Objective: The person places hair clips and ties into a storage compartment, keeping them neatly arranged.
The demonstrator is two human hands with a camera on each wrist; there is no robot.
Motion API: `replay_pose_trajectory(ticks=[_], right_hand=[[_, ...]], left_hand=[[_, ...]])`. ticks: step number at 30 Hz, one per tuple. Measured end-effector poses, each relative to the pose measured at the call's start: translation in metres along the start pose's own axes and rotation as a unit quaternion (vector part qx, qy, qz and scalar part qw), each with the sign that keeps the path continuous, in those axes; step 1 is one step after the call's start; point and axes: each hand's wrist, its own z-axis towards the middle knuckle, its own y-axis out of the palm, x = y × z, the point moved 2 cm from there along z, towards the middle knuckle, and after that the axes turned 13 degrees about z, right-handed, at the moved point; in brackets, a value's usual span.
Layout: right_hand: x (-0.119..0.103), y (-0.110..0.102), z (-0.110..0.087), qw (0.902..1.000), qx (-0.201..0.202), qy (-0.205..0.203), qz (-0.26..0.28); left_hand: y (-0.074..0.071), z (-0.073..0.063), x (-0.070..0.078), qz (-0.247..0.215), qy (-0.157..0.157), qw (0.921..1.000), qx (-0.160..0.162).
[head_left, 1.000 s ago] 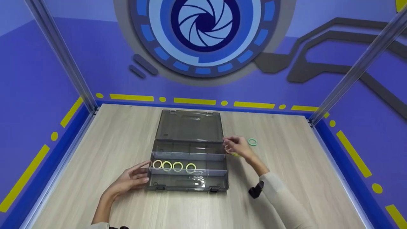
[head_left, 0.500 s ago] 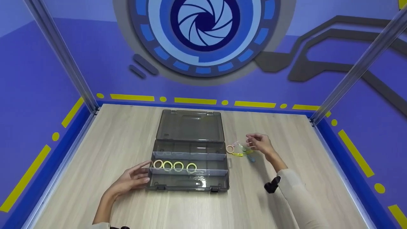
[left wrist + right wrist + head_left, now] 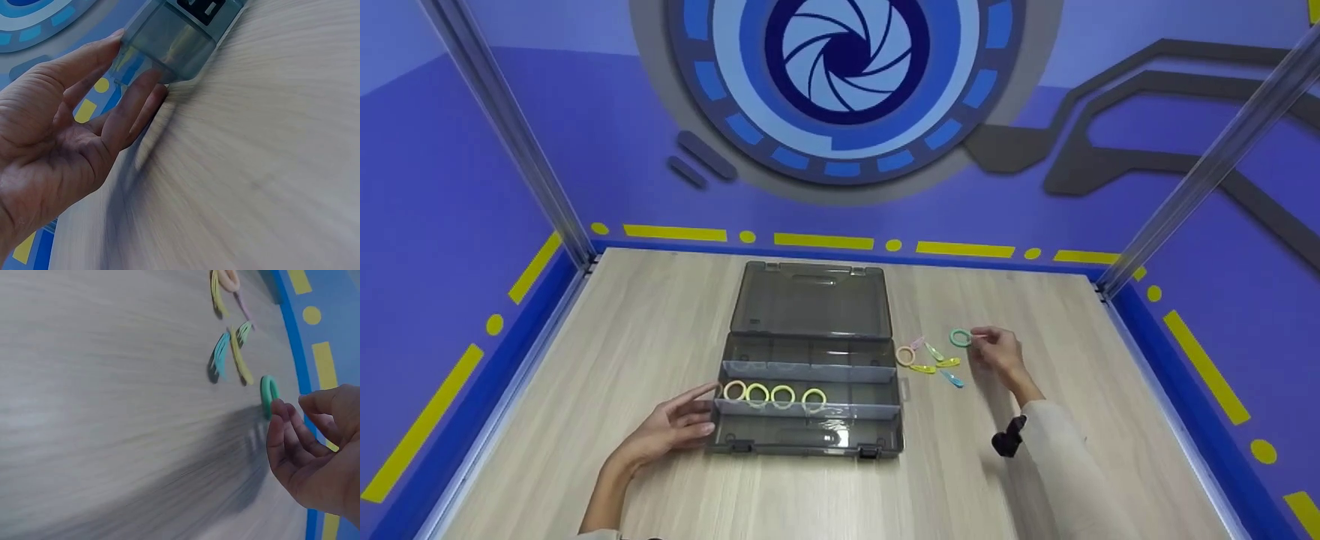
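A smoky clear divided box (image 3: 765, 435) stands on the table with its lid (image 3: 814, 307) folded back. Several pale hair ties (image 3: 772, 397) lean in a row in its middle compartment. My left hand (image 3: 660, 427) touches the box's left side with loosely extended fingers; in the left wrist view the fingertips meet the box corner (image 3: 174, 50). To the right of the box, my right hand (image 3: 999, 352) reaches to a green hair tie (image 3: 952, 339), fingertips right at its edge. In the right wrist view the thumb stands apart from the fingers, beside the green hair tie (image 3: 264, 391).
Between box and right hand lie a peach hair tie (image 3: 898, 355) and several small snap hair clips: yellow (image 3: 922, 369), blue (image 3: 952, 379), green (image 3: 934, 352) and pink. Blue panels with metal posts (image 3: 1185, 161) border the wooden table (image 3: 660, 315).
My right hand has moved right from beside the box, over the clips, to the green hair tie. The peach hair tie and clips are now uncovered. The left hand stays at the box.
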Motion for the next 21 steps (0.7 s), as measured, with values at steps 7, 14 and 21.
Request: replay_pose_trajectory(ticks=[7,14,21], right_hand=[[0.011,0.001,0.004,0.9993,0.032,0.012,-0.017],[0.01,0.007,0.01,0.9963,0.052,-0.004,-0.068],[0.012,0.013,0.011,0.9886,0.08,-0.015,-0.126]], left_hand=[[-0.002,0.0,0.0,-0.006,0.008,0.9999,-0.008],[-0.002,0.0,0.003,-0.014,0.011,0.9998,-0.013],[0.001,0.001,0.0,-0.012,-0.005,0.9999,-0.001]])
